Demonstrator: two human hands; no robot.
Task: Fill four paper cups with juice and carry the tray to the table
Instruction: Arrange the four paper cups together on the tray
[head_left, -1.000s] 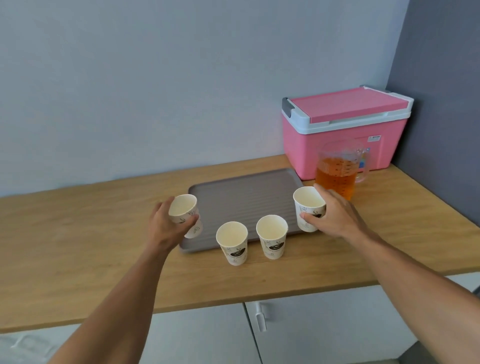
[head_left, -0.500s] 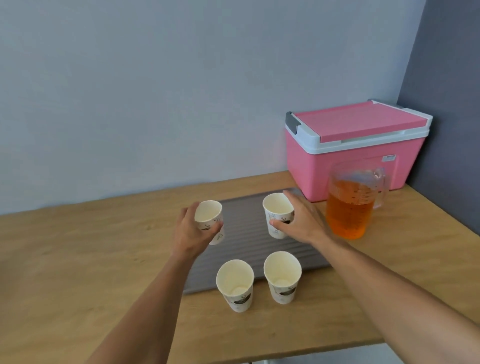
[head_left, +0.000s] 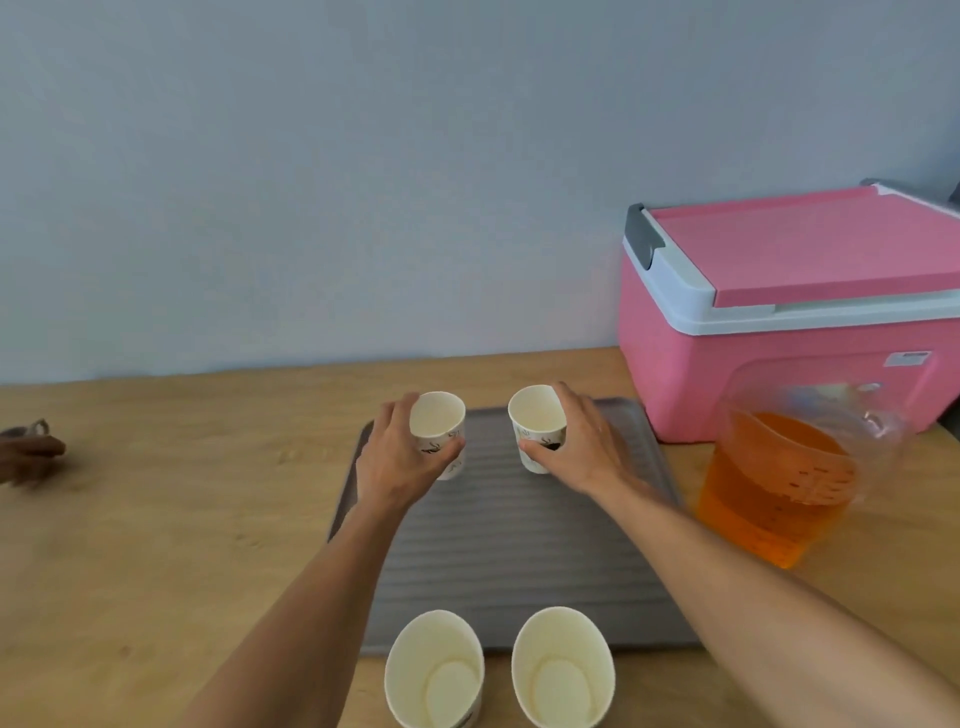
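Four white paper cups, all empty, each bear a small dark print on the side. The left hand wraps its fingers around one cup, and the right hand grips a second cup the same way; both cups stand upright over the far end of the tray, though it is hard to tell whether their bases touch it. The tray is grey, rectangular, with fine ribs running across and rounded corners, and lies flat on the pale wooden counter. Nearer than the hands, past the tray's near edge, two more cups stand side by side on the counter. To the right of the right hand is a clear plastic jug of orange juice, blurred, just beside the tray. Behind the jug sits a pink cooler box with a white rim and grey latch, against the wall. Far left of the left hand lies a small brown object, too blurred to identify.
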